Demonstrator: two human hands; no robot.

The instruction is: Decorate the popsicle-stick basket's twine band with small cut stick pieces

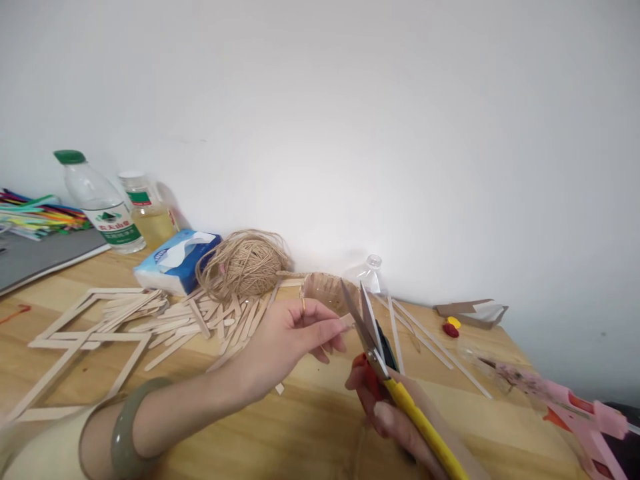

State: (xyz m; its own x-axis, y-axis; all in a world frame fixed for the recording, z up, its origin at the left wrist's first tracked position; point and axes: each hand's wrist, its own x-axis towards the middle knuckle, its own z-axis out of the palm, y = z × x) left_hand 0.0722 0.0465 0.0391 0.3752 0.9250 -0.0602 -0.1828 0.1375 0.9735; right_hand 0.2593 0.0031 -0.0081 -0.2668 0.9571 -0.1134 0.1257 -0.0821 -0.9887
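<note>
My left hand point(307, 327) pinches a short piece of wooden craft stick point(346, 321) between thumb and fingertips. In my right hand point(387, 407) is a pair of scissors point(373, 350) with yellow on the handle, its blades parted and pointing up and away from me. The blades stand just right of the stick piece; whether they touch it I cannot tell. Behind the hands lies a clear plastic piece point(325, 288), partly hidden, with twine along its upper edge. A pile of craft sticks point(200, 323) spreads left of my left hand.
Along the wall stand a ball of twine point(250, 267), a tissue pack point(175, 260), a water bottle point(107, 210) and a jar point(147, 217). Joined stick frames point(75, 347) lie at left. Further right are a cut bottle top point(373, 270), thin glue sticks point(440, 347) and a pink glue gun point(570, 407).
</note>
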